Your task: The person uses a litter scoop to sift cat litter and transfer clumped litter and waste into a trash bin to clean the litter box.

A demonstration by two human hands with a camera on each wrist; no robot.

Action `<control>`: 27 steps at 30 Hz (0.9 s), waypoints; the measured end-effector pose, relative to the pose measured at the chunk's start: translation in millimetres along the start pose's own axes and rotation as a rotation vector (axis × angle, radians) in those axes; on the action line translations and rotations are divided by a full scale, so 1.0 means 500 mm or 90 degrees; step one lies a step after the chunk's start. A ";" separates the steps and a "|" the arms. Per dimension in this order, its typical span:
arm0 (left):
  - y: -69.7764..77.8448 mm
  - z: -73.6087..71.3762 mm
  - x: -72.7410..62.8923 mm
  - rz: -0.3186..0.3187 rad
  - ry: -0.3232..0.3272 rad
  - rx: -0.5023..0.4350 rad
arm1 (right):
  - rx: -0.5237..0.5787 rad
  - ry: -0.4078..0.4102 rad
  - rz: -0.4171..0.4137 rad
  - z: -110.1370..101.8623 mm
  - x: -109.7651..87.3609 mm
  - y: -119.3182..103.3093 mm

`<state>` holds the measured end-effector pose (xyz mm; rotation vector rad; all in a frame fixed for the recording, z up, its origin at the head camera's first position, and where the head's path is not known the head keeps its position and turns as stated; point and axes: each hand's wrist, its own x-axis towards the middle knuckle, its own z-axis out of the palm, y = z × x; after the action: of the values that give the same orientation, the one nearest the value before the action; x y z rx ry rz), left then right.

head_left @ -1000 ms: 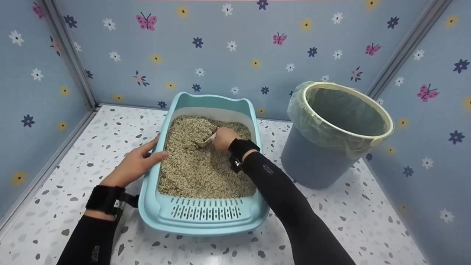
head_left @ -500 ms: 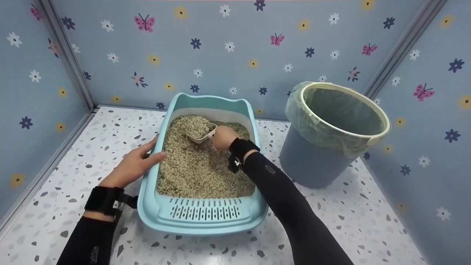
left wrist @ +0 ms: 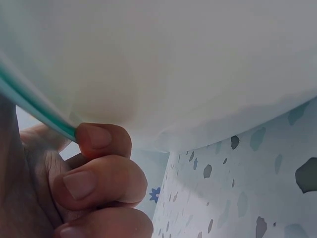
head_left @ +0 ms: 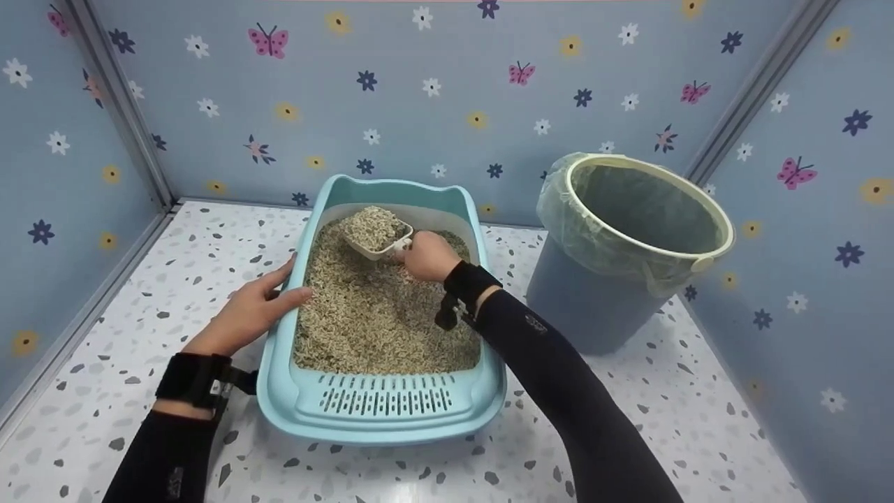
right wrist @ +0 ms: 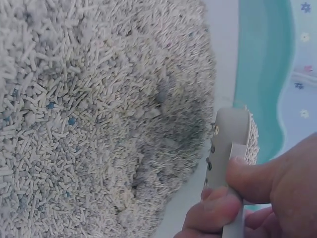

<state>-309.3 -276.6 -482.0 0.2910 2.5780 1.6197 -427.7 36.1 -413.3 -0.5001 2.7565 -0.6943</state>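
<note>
Right grip (head_left: 429,257) pinching the heaped cream plastic scoop (right wrist: 232,130) above tan pellets (head_left: 377,335) in the light-blue oblong plastic tray (head_left: 384,427), left grip (head_left: 244,311) clasping its rim (head_left: 277,353): I should hold the scoop level.

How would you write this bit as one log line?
left hand: grips tray; right hand: holds scoop; scoop: over tray, heaped with pellets; bin: right of tray

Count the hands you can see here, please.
2. The left hand grips the left rim of the blue tray; the right hand holds a scoop heaped with pellets over the tray.
</note>
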 end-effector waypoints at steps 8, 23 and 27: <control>-0.001 -0.002 0.004 -0.008 0.004 0.011 | 0.027 0.038 -0.006 -0.040 -0.053 0.014; -0.002 -0.003 0.001 -0.004 0.004 0.006 | 0.119 0.108 0.003 -0.087 -0.159 0.029; 0.000 -0.003 0.003 0.000 0.004 0.002 | 0.135 0.128 -0.018 -0.089 -0.194 0.045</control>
<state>-311.2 -277.4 -481.3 0.2861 2.5848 1.6195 -360.0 110.3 -371.2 -0.4455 2.8154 -1.0842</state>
